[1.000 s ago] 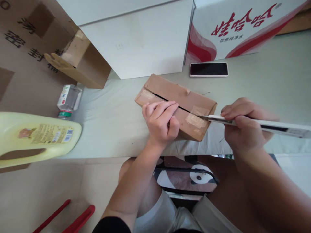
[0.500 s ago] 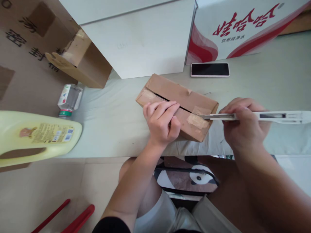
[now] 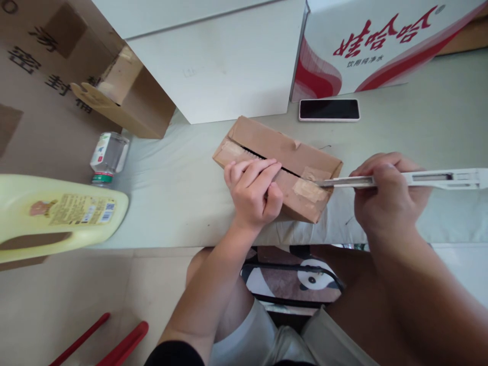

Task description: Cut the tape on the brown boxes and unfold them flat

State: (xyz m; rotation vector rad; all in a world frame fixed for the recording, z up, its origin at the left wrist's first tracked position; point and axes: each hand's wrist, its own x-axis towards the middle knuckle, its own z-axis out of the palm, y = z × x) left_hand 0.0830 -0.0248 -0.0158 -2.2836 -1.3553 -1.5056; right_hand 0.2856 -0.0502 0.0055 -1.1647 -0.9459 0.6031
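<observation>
A small brown cardboard box (image 3: 284, 140) lies at an angle on the cloth-covered surface, with a dark slit along its top seam and tape at both ends. My left hand (image 3: 253, 190) grips its near side, fingers bent over the flap close to the slit. In my right hand (image 3: 387, 195) is a white utility knife (image 3: 430, 178), held with the thumb on top. Its extended blade points left, the tip at the tape (image 3: 310, 189) on the box's right end. How deep the tip sits cannot be told.
Behind the box stand a white carton (image 3: 236, 66) and a red-and-white water carton (image 3: 354, 56), with a phone (image 3: 329, 110) lying before them. To the left are an open brown box (image 3: 141, 96), a clear bottle (image 3: 110, 155) and a yellow jug (image 3: 76, 203). Red handles (image 3: 125, 343) show lower left.
My right hand and the knife have shifted slightly right, and the knife's rear end has risen a little in view. My left hand and the box have stayed put.
</observation>
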